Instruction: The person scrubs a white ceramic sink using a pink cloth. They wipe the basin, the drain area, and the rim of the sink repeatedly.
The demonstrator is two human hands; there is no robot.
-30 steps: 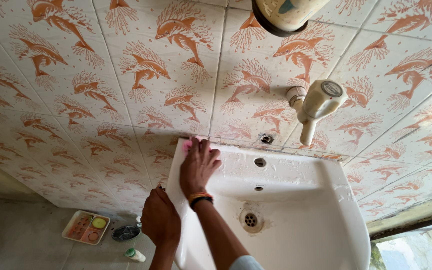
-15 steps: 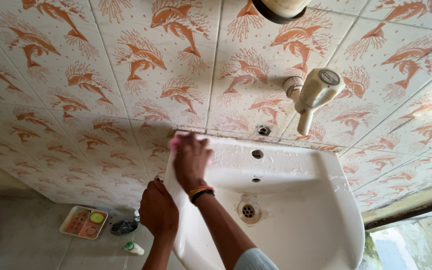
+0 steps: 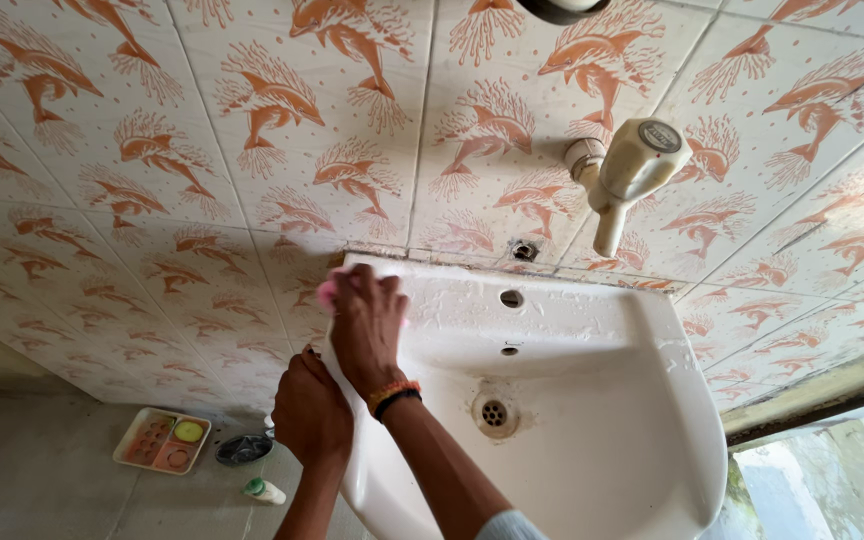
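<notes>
Wall of glossy white tiles with orange dolphin prints [image 3: 152, 150], grey concrete floor [image 3: 42, 470] below. White ceramic wall-hung washbasin [image 3: 592, 400], soapy rim. Right hand [image 3: 366, 325] presses a pink sponge [image 3: 327, 293] flat on the basin's back-left corner, fingers curled over it. Left hand [image 3: 312, 410] grips the basin's left edge. Versus a second ago, sponge and right hand shifted left toward the corner.

Basin bowl [image 3: 592, 420]: open, only drain [image 3: 493, 412] in it. Tap [image 3: 624, 175] overhangs back ledge. Wall [image 3: 252, 150] blocks rear. Left rim taken by both hands.
</notes>
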